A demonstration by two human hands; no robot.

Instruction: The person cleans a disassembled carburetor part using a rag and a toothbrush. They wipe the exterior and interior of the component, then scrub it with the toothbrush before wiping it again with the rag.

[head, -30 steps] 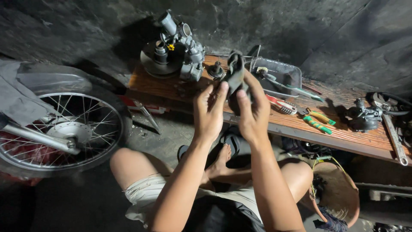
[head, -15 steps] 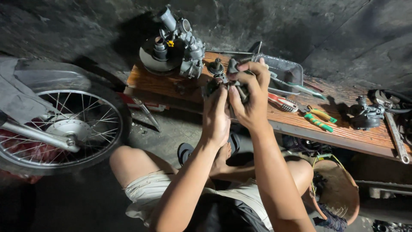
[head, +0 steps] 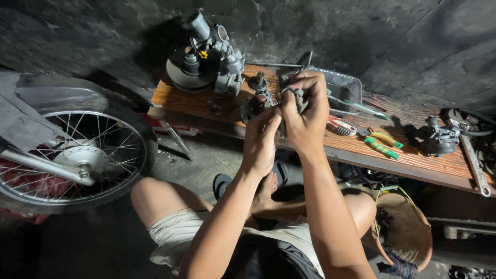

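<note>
Compared with half a second ago, both hands sit a touch lower and nearer the wooden tabletop [head: 196, 101], and the dark metal part [head: 257, 105] they carry now pokes out more to the left of the fingers; a second ago the hands were spread wider with the part raised between them. The left hand [head: 260, 139] wraps around the lower side of the part, fingers curled shut on it, while the right hand [head: 305, 116] clamps over its top and right side, knuckles turned toward the camera, its grip likewise closed on the same part. The part lies between the two palms, mostly hidden, with only its left end showing above the left thumb, held in the air just over the front edge of the tabletop. Behind it stands a cluster of grey carburettor-like pieces [head: 214, 57], to the right a shallow metal tray [head: 343, 85], green-and-yellow pliers [head: 382, 143], and another grey assembly [head: 438, 138]. A spoked wheel [head: 77, 155] stands at the left, on the floor beside the person's bent knee.
</note>
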